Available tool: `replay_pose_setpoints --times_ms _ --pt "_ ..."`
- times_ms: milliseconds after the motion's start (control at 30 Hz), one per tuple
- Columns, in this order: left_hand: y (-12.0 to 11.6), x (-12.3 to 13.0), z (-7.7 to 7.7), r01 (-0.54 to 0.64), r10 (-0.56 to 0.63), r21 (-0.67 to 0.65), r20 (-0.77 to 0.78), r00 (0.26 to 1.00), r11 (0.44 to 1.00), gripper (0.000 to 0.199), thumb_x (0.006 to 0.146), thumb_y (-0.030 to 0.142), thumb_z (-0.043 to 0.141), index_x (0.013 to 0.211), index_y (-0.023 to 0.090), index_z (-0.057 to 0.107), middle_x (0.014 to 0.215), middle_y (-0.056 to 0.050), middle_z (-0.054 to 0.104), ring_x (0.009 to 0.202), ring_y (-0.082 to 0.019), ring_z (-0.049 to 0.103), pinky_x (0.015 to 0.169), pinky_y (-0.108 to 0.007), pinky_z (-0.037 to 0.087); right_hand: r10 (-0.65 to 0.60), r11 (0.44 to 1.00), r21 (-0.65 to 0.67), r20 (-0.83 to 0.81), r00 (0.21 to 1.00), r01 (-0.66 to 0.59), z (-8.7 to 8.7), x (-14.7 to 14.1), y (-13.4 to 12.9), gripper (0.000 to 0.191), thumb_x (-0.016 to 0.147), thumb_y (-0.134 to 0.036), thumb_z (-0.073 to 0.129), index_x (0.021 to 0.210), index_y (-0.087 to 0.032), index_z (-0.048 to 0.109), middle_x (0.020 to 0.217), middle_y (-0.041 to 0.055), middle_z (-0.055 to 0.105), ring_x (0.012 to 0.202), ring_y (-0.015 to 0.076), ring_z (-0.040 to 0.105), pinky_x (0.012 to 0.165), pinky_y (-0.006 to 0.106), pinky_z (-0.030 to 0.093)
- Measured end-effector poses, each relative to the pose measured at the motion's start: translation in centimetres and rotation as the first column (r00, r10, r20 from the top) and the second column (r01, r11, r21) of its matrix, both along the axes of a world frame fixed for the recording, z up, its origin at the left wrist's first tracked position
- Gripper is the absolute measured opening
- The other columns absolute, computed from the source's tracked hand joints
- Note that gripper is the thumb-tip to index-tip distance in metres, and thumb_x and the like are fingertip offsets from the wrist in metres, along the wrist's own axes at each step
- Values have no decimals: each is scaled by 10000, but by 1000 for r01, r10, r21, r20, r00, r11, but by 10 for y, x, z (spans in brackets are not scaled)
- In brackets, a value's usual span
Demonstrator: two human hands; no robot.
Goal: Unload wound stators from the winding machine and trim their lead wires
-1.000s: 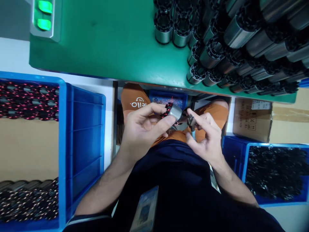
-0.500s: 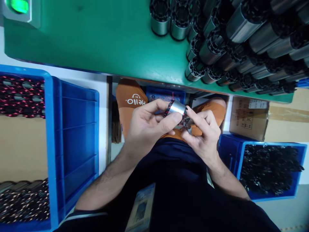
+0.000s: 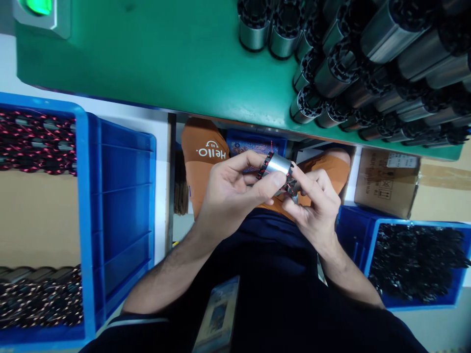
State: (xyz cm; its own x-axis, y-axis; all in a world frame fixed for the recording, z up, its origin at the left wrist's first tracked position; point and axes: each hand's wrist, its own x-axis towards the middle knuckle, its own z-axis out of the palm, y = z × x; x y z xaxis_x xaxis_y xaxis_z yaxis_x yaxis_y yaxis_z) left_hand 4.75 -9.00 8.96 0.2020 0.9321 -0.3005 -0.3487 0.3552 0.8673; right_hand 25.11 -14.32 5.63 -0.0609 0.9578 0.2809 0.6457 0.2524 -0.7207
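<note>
Above my lap, my left hand (image 3: 235, 191) grips a silver metal cylinder (image 3: 277, 165) with black slotted ends and red wire, its thumb pressed on the metal side. One thin red wire end sticks up from the cylinder's left end. At the cylinder's right end, my right hand (image 3: 312, 196) has its index finger against the rim and its thumb just below. Something small and metallic lies between that finger and thumb; I cannot make out what it is.
Many similar cylinders (image 3: 253, 37) stand on the green table (image 3: 147, 59) at right. A blue crate (image 3: 85, 220) with wound cylinders is at left. At lower right, a blue bin (image 3: 371, 245) holds black parts (image 3: 415, 260), beside a cardboard box (image 3: 386, 181).
The whole view has shifted slightly, so most things appear a little further right. Both hands keep nearly the same hold on the cylinder.
</note>
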Motion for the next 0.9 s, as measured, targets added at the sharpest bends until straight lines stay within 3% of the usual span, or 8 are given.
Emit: replay_pose_setpoints --times_ms 200,500,667,800,900 --pt "1 1 -3 15 -14 -25 54 998 1000 524 865 611 1118 933 202 799 953 -29 832 739 -138 772 619 -216 683 39 999 20 -37 999 -38 1 0 2 612 1090 -227 858 1683 -364 804 1016 34 650 905 190 653 802 355 659" --pt "0 1 -2 17 -17 -30 28 999 999 565 845 656 1122 916 207 786 950 -26 833 747 -142 782 618 -212 683 25 1000 -13 -24 999 -25 -3 4 -1 533 1113 -298 845 1643 -353 837 1004 38 632 882 191 649 788 358 659" --pt "-1 6 -14 -52 53 -13 29 998 999 553 872 666 1107 962 211 806 972 -25 835 790 -151 808 617 -215 681 59 996 -64 -58 997 -63 -2 3 2 521 1159 -294 795 1677 -351 809 989 21 601 864 172 614 783 312 627" --pt "-4 2 -32 -210 210 -30 -10 978 977 612 882 725 1084 1027 211 784 1011 -31 837 845 -174 863 632 -216 678 98 959 -264 -44 994 -107 -13 6 8 557 1185 -373 740 1736 -295 755 1010 35 638 883 195 621 847 338 647" --pt "-17 -35 -39 -274 269 -22 -119 956 962 563 939 695 1049 1067 211 791 1050 -47 834 887 -185 880 647 -214 676 147 890 -446 78 986 -97 -30 16 7 810 1155 -474 696 1909 -227 530 1344 159 773 1153 313 755 1061 505 680"
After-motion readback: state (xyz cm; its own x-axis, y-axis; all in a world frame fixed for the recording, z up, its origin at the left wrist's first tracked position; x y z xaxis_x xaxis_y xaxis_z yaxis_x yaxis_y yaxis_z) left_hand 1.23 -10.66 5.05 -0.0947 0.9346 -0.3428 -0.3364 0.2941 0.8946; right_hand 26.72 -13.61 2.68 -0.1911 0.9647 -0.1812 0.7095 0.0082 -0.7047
